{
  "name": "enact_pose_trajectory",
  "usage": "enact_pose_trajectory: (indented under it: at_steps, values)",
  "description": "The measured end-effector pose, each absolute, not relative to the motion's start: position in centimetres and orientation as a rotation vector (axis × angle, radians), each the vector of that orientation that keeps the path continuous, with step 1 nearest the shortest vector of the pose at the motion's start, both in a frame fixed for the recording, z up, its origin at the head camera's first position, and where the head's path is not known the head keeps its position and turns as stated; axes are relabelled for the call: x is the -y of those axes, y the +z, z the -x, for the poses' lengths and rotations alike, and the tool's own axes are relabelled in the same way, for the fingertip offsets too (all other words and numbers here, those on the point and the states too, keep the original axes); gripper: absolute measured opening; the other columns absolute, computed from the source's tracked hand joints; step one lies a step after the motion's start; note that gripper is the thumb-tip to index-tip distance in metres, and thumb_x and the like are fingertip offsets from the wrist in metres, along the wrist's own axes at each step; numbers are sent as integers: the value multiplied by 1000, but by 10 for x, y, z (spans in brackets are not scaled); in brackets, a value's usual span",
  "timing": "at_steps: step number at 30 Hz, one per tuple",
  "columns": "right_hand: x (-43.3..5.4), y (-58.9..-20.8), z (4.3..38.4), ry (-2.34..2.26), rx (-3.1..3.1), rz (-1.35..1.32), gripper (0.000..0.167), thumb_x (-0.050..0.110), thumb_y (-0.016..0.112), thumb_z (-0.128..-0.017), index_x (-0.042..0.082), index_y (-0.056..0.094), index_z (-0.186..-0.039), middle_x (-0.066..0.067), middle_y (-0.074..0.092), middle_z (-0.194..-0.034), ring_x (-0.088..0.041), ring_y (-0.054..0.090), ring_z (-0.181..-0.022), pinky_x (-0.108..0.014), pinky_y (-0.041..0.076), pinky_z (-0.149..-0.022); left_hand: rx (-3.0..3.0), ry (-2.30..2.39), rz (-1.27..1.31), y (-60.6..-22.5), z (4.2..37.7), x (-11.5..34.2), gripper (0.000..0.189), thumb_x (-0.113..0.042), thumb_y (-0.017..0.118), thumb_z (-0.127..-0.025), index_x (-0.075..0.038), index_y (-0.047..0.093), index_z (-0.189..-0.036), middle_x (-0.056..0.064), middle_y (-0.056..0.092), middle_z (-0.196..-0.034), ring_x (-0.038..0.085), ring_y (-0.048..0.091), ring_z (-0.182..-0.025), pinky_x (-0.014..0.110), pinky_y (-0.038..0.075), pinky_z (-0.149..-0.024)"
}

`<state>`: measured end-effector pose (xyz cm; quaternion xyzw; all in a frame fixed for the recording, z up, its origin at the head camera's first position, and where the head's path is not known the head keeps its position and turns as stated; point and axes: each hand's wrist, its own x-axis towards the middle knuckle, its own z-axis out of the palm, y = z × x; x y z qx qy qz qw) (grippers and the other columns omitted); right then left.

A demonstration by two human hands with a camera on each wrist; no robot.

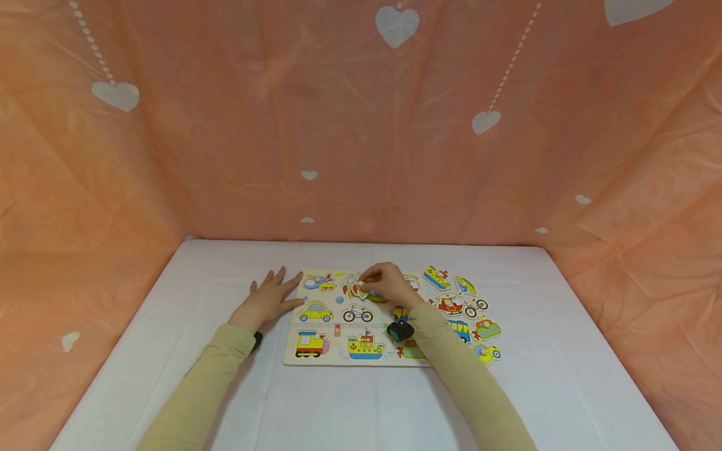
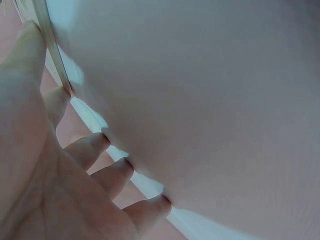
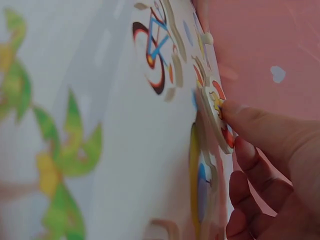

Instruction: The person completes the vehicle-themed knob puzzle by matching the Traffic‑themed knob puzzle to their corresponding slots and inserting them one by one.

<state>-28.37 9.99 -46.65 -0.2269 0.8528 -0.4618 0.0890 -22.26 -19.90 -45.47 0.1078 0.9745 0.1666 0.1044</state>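
A wooden peg puzzle board (image 1: 289,354) with vehicle pictures lies on the white table. My right hand (image 1: 390,285) is over the upper middle of the board. Its thumb and fingers pinch a red-and-yellow puzzle piece (image 3: 216,100), which is tilted against the board at a cutout of similar colours; its exact picture is unclear. My left hand (image 1: 265,304) rests at the board's left side, fingers spread and fairly straight. Its thumb and index finger touch the board's edge (image 2: 56,55), and the other fingertips rest on the table. A knobbed airplane piece (image 1: 319,282) sits in the top-left cutout.
Loose pieces lie right of the board: a ship (image 1: 437,277), hang glider (image 1: 465,286), helicopter (image 1: 449,304), bicycle (image 1: 476,307), bus (image 1: 459,330), submarine (image 1: 486,328) and car (image 1: 485,352). My right forearm covers part of the board. A pink curtain (image 1: 350,125) surrounds the table.
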Motion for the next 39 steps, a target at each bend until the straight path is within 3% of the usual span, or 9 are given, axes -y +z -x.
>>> enact_pose_trajectory:
  at_steps: [20,39]
  values:
    - [-83,-469,284,-1371,-2547,635,9,11,78,-81,8,75,-90,1,67,-82,-12,59,-74,-25,49,-68,-2870,480,-327,-451,221,198,72,-48,57,-93,-13,31,-150,31,15,-152,54,10,-137,73,7,-102]
    - [-76,-471,284,-1381,-2553,588,8,11,76,-83,8,74,-90,1,65,-79,-13,56,-72,-24,47,-65,-2867,475,-315,-454,223,198,74,-49,58,-92,-14,30,-151,30,15,-153,53,9,-137,73,8,-102]
